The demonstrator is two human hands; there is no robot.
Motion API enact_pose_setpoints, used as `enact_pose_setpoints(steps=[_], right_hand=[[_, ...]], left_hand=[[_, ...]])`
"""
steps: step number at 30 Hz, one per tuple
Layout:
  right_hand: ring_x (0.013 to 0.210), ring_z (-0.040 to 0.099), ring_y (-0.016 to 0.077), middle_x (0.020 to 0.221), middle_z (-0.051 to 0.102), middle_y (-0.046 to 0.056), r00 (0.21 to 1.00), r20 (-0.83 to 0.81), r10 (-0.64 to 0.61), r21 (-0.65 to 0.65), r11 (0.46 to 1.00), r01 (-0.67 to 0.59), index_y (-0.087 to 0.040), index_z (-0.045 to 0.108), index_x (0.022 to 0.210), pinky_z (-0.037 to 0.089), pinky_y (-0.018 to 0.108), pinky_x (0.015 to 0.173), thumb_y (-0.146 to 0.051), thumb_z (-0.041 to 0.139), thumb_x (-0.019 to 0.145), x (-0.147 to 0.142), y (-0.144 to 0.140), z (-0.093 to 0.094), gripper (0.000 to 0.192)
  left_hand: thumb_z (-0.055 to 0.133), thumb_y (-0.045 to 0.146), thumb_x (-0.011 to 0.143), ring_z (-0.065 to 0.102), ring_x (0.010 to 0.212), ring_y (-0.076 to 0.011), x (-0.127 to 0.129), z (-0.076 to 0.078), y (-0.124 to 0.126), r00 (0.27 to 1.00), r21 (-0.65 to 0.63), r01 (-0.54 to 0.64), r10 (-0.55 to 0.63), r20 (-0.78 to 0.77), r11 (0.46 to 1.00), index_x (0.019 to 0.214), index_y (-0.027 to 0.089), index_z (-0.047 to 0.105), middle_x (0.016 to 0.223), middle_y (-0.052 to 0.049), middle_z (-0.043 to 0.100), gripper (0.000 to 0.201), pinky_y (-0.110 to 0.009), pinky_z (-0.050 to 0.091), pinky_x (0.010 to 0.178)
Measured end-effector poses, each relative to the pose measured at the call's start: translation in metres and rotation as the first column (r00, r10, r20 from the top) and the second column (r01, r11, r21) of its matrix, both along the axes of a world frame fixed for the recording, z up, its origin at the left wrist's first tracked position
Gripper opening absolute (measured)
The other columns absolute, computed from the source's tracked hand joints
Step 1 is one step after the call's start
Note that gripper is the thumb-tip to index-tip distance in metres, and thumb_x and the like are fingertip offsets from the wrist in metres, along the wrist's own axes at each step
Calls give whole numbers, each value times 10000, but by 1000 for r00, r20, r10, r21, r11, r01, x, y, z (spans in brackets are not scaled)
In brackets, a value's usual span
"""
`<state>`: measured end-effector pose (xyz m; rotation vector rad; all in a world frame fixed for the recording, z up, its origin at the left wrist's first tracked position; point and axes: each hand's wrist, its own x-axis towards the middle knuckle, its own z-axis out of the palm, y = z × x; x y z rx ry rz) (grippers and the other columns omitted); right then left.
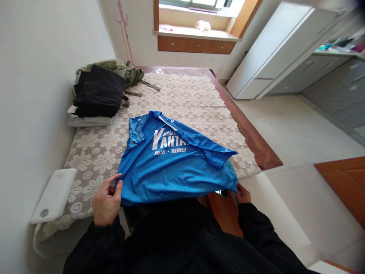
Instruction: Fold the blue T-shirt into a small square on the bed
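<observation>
A blue T-shirt with white lettering lies spread on the lace tablecloth, its hem toward me. Its right side is folded over, so part of the lettering is covered, and the right sleeve lies on top. My left hand pinches the shirt's left edge near the hem between thumb and fingers. At the opposite lower corner, my right hand grips the fabric; some of its fingers are hidden behind the cloth. A small part of a lit screen shows just below the hem, beside my right hand.
Folded dark clothes are stacked at the left by the wall, with an olive backpack behind them. A white power bank with a cable lies at the table's near left corner. Beyond the table stands a white fridge.
</observation>
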<state>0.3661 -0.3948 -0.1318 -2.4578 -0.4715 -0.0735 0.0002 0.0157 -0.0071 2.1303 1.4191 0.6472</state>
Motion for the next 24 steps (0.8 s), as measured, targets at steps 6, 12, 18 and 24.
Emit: enact_pose_setpoints(steps=[6, 12, 18, 24], right_hand=[[581, 592, 225, 595, 578, 13, 975, 113, -189, 150, 974, 171, -218, 623, 764, 485, 350, 571, -283, 492, 815, 27, -37, 35, 155], [430, 474, 172, 504, 517, -5, 953, 280, -116, 389, 921, -2, -239, 636, 713, 372, 321, 450, -314, 529, 779, 72, 18, 92, 147], [837, 693, 233, 902, 730, 64, 824, 222, 521, 127, 822, -555, -231, 718, 995, 575, 388, 780, -403, 595, 918, 86, 120, 140, 225], [1268, 571, 343, 1351, 631, 130, 566, 65, 822, -251, 563, -787, -246, 611, 1361, 479, 555, 1096, -529, 677, 878, 85, 190, 135, 564]], left_hand=[[551, 527, 901, 492, 491, -147, 2, 5, -1, 1000, -29, -8, 7, -30, 1000, 1164, 240, 736, 526, 58, 479, 431, -301, 420, 617], [547, 535, 890, 492, 485, -153, 4, 10, -1, 999, -61, -24, 21, -49, 998, 1162, 240, 737, 497, 63, 465, 443, -307, 423, 620], [556, 538, 887, 512, 499, -155, 3, 8, -1, 999, -70, -29, 27, -33, 997, 1171, 252, 733, 513, 58, 501, 439, -302, 422, 612], [571, 529, 882, 538, 521, -161, -1, 6, -1, 999, -113, -34, 31, -24, 993, 1168, 269, 730, 542, 51, 547, 418, -293, 417, 590]])
